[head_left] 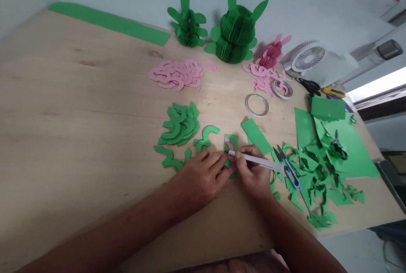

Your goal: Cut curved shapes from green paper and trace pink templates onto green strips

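Observation:
My right hand (255,176) is closed around a white pen (260,161), its tip down at a wavy pink paper cutout (232,167). That cutout lies on a small green paper strip (233,139). My left hand (203,176) rests beside it, thumb and fingers spread and pressing the cutout and strip against the table; its fingertips hide part of both. Left of them lie a curved green cutout (209,131), a wavy green cutout (168,156) and a pile of green cutouts (180,125). Blue-handled thread snips (291,171) lie right of my right hand.
Green scraps (320,180) and green sheets (358,146) cover the right side. Pink cutouts (177,73), a tape ring (256,105), a tape roll (282,89), black scissors (309,85) and a white fan (308,56) lie further back. Green paper figures (237,32) stand by the wall.

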`<state>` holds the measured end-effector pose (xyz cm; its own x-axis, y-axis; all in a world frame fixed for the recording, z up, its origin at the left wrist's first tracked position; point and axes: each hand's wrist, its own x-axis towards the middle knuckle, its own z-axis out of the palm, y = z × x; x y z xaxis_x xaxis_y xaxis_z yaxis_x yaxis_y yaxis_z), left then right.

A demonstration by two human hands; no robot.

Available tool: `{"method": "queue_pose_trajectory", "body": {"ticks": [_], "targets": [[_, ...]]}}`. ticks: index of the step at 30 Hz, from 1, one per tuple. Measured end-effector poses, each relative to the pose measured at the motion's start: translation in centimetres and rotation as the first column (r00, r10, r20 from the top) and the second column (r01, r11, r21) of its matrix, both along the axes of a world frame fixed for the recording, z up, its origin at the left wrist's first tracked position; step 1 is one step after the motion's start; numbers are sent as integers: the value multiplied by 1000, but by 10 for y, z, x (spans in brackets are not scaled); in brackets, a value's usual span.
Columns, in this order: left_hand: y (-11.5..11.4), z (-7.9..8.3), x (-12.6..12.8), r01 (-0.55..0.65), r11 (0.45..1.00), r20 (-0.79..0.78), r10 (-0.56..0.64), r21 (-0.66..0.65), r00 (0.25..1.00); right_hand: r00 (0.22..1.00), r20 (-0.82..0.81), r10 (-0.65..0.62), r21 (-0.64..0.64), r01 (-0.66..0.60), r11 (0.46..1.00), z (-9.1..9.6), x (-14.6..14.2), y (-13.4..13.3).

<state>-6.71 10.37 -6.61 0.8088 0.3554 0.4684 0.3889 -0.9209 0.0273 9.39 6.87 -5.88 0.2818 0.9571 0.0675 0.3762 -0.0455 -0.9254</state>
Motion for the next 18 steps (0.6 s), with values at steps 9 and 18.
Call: {"method": "queue_pose_trajectory", "body": {"ticks": [9, 18], "targets": [[0, 2, -1, -6, 1000, -11, 5, -18, 1000, 994, -105, -26, 39, 30, 999, -1, 0, 2], [0, 1, 0, -3, 999, -21, 2, -37, 1000, 976, 215, 29, 132, -59, 989, 3, 4, -2]]}}
